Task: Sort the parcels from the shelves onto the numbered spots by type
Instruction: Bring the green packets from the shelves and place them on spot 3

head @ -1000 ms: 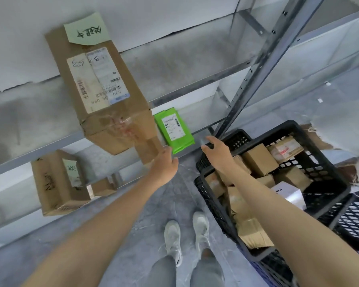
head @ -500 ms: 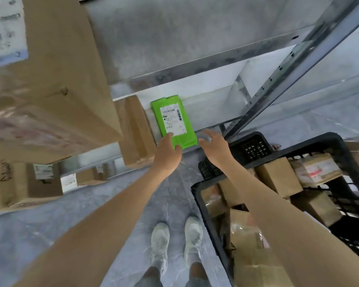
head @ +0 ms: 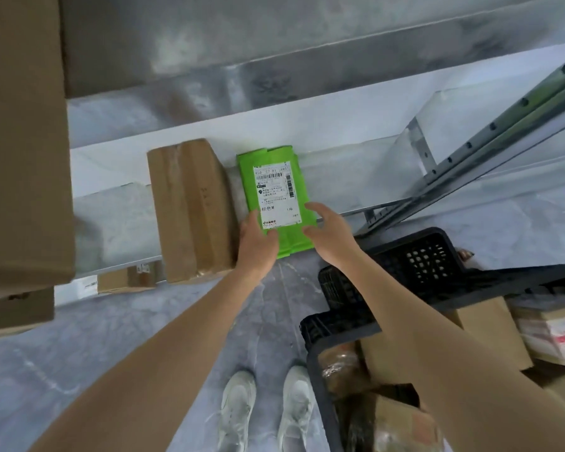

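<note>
Our left hand (head: 256, 239) has left the brown box (head: 190, 207) and our right hand (head: 328, 233) has left the air above the black crate (head: 421, 256). Both now grip the near end of the green parcel (head: 274, 177), one on each side, thumbs on top. Half a second ago they had only just reached its edge. We lean closer to the shelf (head: 356, 177).
</note>
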